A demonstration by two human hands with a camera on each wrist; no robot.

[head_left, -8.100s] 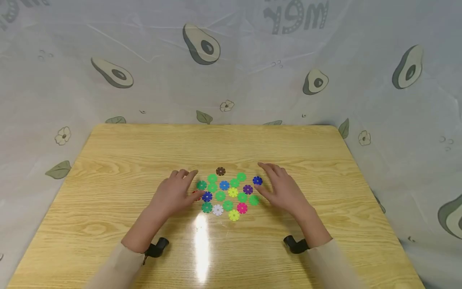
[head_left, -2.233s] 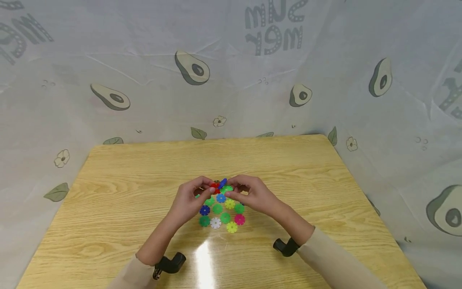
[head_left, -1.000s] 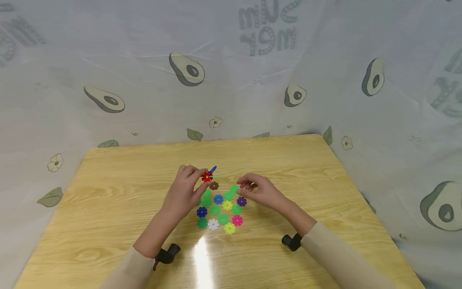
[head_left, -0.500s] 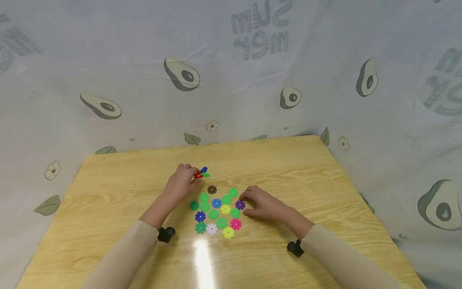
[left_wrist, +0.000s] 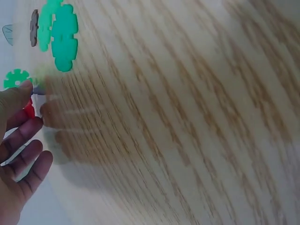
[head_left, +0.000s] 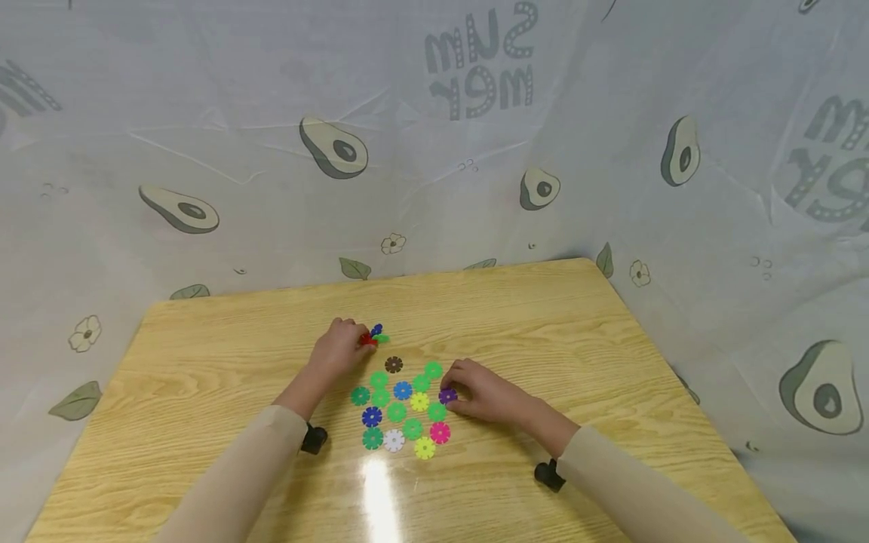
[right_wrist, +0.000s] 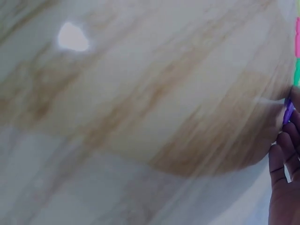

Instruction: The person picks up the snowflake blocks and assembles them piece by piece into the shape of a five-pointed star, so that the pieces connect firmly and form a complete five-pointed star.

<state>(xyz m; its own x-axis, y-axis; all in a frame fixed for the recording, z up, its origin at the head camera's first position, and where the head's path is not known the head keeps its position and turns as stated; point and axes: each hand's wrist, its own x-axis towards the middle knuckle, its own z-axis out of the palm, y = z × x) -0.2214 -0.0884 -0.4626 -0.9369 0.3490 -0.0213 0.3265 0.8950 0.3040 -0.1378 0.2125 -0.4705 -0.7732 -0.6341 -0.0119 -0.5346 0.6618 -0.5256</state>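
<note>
Near the back left of the loose pieces, my left hand (head_left: 337, 348) pinches a red interlocking disc (head_left: 367, 340) between thumb and fingertips. A blue disc (head_left: 377, 329) and a green disc (head_left: 382, 338) are joined to the red one. In the left wrist view, that green disc (left_wrist: 16, 78) shows its notched rim beside the thumb, and a sliver of the red disc (left_wrist: 29, 110) shows below it. On the right side, my right hand (head_left: 483, 391) holds a purple disc (head_left: 447, 396) at its edge with thumb and fingers. The right wrist view shows this purple disc (right_wrist: 288, 112) between the fingertips.
Several loose notched discs lie flat between the hands, among them a brown disc (head_left: 394, 365), a white disc (head_left: 394, 440) and a pink disc (head_left: 440, 432). They rest on a wooden table (head_left: 516, 317). A printed curtain (head_left: 421, 188) hangs behind it.
Red, blue and green discs have been picked up and joined; my left hand has carried them to the back left. My right hand has released them and moved right to the purple disc.
</note>
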